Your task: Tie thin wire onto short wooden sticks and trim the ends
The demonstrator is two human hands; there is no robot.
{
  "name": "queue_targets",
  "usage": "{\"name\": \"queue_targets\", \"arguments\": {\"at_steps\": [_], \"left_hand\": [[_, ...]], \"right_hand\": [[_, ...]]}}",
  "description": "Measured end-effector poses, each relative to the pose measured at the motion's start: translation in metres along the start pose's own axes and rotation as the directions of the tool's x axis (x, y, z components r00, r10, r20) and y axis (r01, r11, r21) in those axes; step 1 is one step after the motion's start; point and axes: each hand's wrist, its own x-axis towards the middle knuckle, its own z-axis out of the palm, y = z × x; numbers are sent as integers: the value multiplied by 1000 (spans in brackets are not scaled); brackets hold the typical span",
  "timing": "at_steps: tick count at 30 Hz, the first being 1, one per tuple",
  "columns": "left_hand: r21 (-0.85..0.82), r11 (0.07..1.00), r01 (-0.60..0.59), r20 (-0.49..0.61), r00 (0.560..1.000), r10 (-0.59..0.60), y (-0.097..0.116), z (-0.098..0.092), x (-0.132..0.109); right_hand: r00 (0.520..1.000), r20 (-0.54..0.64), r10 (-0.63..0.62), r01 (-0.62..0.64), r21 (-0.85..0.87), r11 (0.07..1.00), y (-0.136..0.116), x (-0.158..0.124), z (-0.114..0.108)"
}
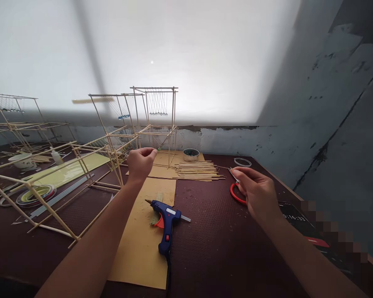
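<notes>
My left hand [142, 162] is pinched closed beside the stick frames, with a tiny greenish bead [158, 149] at its fingertips. On the right, my right hand [256, 188] is closed at the thumb and index finger; what the fingertips pinch is too small to make out. Red-handled scissors [238, 198] are at that hand, their handle partly hidden by the fingers. Thin wooden sticks [199, 170] lie in a pile between the hands. Behind them stands a round tin [191, 155] with dark contents. A blue glue gun [168, 223] lies on yellow card [139, 265].
Stick frames with hanging beads [158, 114] stand at the back and left. Tape rolls [36, 195], a white cup [23, 162] and a glue bottle [56, 156] are on the left. A wire coil [242, 162] and a phone [301, 223] lie at the right.
</notes>
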Motion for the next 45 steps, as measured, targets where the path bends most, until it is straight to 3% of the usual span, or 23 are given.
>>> {"name": "queue_targets", "arguments": {"at_steps": [5,9,11,13,14,15,16,18,22,24,29,31,36,39,43,45], "left_hand": [[82,997,13,224,974,-31,0,8,-7],[99,994,49,436,896,-88,1,9,-3],[124,992,37,461,883,-91,10,6,-2],[80,997,-5,426,904,-30,29,1,-5],[6,999,-39,405,914,33,42,-1,-8],[-118,991,-59,431,896,104,57,-4,-12],[-260,965,-45,506,844,176,72,-6,-18],[-469,878,98,676,680,285,103,-8,-30],[-534,712,457,838,402,370,138,-2,-49],[-489,646,586,872,317,372,142,5,-53],[-363,559,745,921,196,336,138,21,-58],[-363,524,770,914,184,362,136,25,-61],[-392,465,794,906,245,346,134,32,-67],[-381,450,808,910,243,335,134,35,-67],[-371,425,826,914,242,326,132,42,-68],[-371,428,824,916,252,311,129,45,-70]], "right_hand": [[985,-12,-173,171,-66,983,-25,6,-9],[937,47,-347,349,-195,916,-52,5,-10],[913,139,-383,407,-284,868,-70,2,-9],[897,268,-353,433,-368,823,-90,-2,-6],[884,326,-335,449,-390,804,-99,-3,-4],[869,377,-321,465,-400,789,-107,-5,-1],[851,420,-315,484,-398,779,-114,-5,2],[813,493,-309,524,-390,757,-125,-5,8],[737,585,-340,617,-375,692,-133,3,15],[735,584,-345,615,-358,703,-133,7,16],[801,520,-296,479,-261,838,-126,11,18],[824,494,-277,434,-237,869,-122,12,19],[840,494,-224,337,-151,929,-108,18,19],[843,505,-184,278,-117,953,-100,22,18],[872,483,-71,124,-78,989,-90,25,18],[865,501,-11,39,-47,998,-86,25,19]]}}
